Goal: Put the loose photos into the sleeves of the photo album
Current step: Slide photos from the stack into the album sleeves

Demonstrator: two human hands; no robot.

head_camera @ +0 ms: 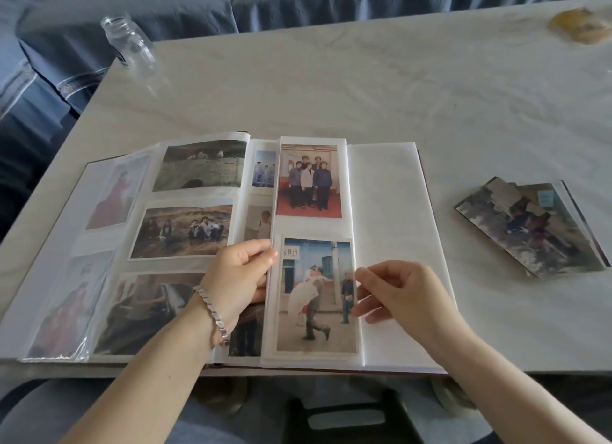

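Head view. The photo album lies open at the near edge of the table, its near edge overhanging slightly; we see filled sleeves on its left pages and a blank white page on its right. A narrow leaf stands raised near the spine; it carries an upper photo of a standing group and a lower photo of a street scene, both in sleeves. The left hand, with a bracelet at the wrist, grips the leaf's left edge, thumb on the front and fingers behind; the right hand has curled fingers, thumb and forefinger tips pinching the right edge of the lower photo; we cannot tell whether they also catch the sleeve film. The loose photos lie stacked toward the table's right edge, well apart from the album. A glass jar stands at the far left corner; a yellowish object, blurred, lies at the far right corner.
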